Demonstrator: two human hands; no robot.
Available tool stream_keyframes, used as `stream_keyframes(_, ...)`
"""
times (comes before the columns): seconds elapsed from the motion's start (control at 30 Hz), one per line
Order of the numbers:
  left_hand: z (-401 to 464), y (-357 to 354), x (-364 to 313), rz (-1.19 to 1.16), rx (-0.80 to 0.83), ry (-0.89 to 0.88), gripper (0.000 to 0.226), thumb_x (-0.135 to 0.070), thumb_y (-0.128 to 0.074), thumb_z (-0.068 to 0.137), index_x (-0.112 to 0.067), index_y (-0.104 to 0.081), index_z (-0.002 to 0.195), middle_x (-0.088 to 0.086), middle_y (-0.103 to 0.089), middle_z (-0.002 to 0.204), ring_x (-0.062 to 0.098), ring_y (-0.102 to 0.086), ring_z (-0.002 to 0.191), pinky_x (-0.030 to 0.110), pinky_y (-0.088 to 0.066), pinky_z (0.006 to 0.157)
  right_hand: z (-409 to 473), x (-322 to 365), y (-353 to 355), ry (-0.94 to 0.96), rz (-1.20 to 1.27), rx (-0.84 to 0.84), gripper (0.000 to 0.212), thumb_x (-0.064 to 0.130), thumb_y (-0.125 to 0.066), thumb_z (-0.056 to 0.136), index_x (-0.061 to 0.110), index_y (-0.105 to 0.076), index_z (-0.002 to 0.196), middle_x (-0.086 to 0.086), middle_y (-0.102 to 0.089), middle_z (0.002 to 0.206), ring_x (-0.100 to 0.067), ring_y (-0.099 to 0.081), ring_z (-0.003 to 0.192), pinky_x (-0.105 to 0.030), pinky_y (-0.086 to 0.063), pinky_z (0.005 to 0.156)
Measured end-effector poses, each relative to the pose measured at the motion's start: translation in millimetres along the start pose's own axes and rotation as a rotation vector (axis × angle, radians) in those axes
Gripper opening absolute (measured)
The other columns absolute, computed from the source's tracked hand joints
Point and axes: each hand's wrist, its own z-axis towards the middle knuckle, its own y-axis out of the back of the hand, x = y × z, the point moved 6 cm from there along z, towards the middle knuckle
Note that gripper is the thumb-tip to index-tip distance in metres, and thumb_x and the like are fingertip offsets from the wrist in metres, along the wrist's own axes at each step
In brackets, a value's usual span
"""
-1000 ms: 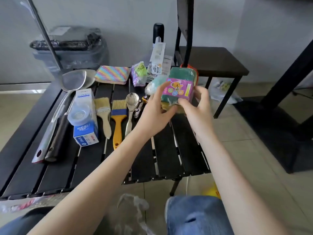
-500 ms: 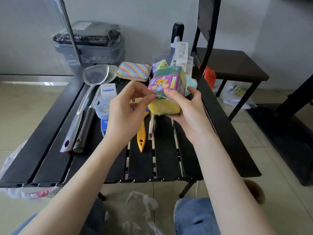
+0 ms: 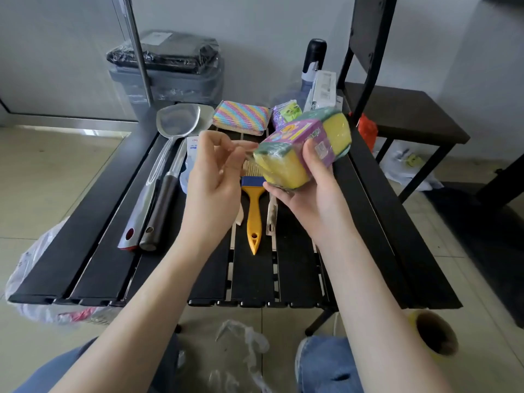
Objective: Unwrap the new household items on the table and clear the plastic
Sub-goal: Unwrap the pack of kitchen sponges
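We can't read the purple label (image 3: pixel 304 134) on the sponge pack (image 3: pixel 300 148); the left hand (image 3: pixel 215 177) hides most of the white box (image 3: pixel 192 148), and blur smears its fingertips (image 3: pixel 241 150).

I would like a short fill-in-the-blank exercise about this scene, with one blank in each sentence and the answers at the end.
1. The pack of sponges is held up by the ____ hand.
2. The label around the pack is mostly ____ in colour.
3. The brush lying on the black table has a ____ handle.
4. The left hand is near the pack's ____ end, its fingers curled.

Answers: right; purple; yellow; left
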Motion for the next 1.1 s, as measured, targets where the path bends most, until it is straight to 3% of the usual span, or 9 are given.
stream_keyframes(0.13,-2,-2,0,-0.148,-0.006,0.086,0.02,-0.003,-0.03,0.103,-0.016,-0.031,0.088,0.005,-0.071,0.093,0.013,-0.07,0.094,0.021,-0.051,0.078,-1,9,2,0.098,-0.035,-0.05,0.087,0.031,-0.074,0.072,0.03,-0.029,0.147,-0.002,-0.049,0.14,-0.025,-0.057,0.12,-0.053,-0.051,0.095)
stream_keyframes(0.23,-3,-3,-7,-0.171,0.022,0.055,0.018,-0.004,-0.03,0.103,-0.016,-0.032,0.09,0.001,-0.073,0.084,0.016,-0.07,0.092,0.022,-0.051,0.077,-1,16,4,0.16,-0.039,-0.073,0.077,0.025,-0.07,0.08,0.03,-0.03,0.146,0.001,-0.052,0.136,-0.024,-0.057,0.12,-0.055,-0.049,0.097)
stream_keyframes(0.4,-4,-1,-11,-0.091,-0.033,0.095,0.02,-0.005,-0.035,0.102,-0.018,-0.034,0.088,0.005,-0.068,0.077,0.017,-0.069,0.066,0.008,-0.04,0.053,-5,19,2,0.231,-0.153,-0.104,0.079,0.023,-0.07,0.082,0.028,-0.026,0.148,0.002,-0.053,0.133,-0.019,-0.058,0.118,-0.049,-0.051,0.096)
stream_keyframes(0.53,-2,-5,-11,-0.087,-0.011,0.24,0.006,-0.018,-0.047,0.1,-0.014,-0.049,0.094,0.006,-0.063,0.075,0.013,-0.062,0.064,0.006,-0.038,0.047,-9,21,1,0.245,-0.234,-0.102,0.084,0.024,-0.073,0.077,0.029,-0.027,0.147,0.005,-0.055,0.132,-0.016,-0.057,0.119,-0.049,-0.046,0.103)
stream_keyframes(0.63,1,-7,-7,0.084,0.063,0.272,0.019,-0.034,-0.057,0.093,-0.018,-0.066,0.091,0.007,-0.064,0.067,0.002,-0.062,0.059,0.006,-0.039,0.051,-10,26,2,0.26,-0.284,-0.086,0.088,0.025,-0.072,0.067,0.024,-0.032,0.145,0.008,-0.059,0.119,-0.01,-0.063,0.104,-0.031,-0.058,0.083)
stream_keyframes(0.7,1,-8,-5,0.13,0.074,0.288,0.021,-0.035,-0.061,0.09,-0.017,-0.071,0.087,0.014,-0.066,0.072,-0.001,-0.063,0.059,0.005,-0.04,0.052,-11,27,3,0.271,-0.316,-0.072,0.085,0.023,-0.071,0.067,0.02,-0.034,0.143,0.008,-0.06,0.113,-0.008,-0.064,0.098,-0.021,-0.057,0.069)
stream_keyframes(0.83,4,-2,-9,-0.021,-0.027,0.26,0.018,-0.023,-0.06,0.092,-0.015,-0.064,0.077,-0.003,-0.065,0.066,0.001,-0.064,0.059,0.006,-0.041,0.051,-11,29,5,0.267,-0.318,0.008,0.074,0.019,-0.072,0.068,0.019,-0.041,0.135,0.003,-0.062,0.118,-0.012,-0.065,0.107,-0.028,-0.057,0.083)
stream_keyframes(1.0,2,-7,-14,-0.168,0.016,0.14,0.018,-0.017,-0.049,0.099,-0.012,-0.06,0.085,-0.005,-0.07,0.09,0.008,-0.066,0.088,0.02,-0.049,0.079,-5,39,14,0.333,-0.343,-0.005,0.077,0.011,-0.077,0.072,0.018,-0.038,0.138,0.001,-0.061,0.123,-0.016,-0.062,0.115,-0.033,-0.055,0.089)
stream_keyframes(1.1,3,-11,-11,-0.226,0.034,0.261,0.023,-0.017,-0.045,0.1,-0.014,-0.05,0.078,-0.005,-0.073,0.082,0.01,-0.069,0.082,0.017,-0.047,0.066,-2,39,17,0.381,-0.451,-0.044,0.091,0.019,-0.084,0.066,0.02,-0.034,0.142,0.003,-0.06,0.126,-0.01,-0.062,0.114,-0.03,-0.055,0.088)
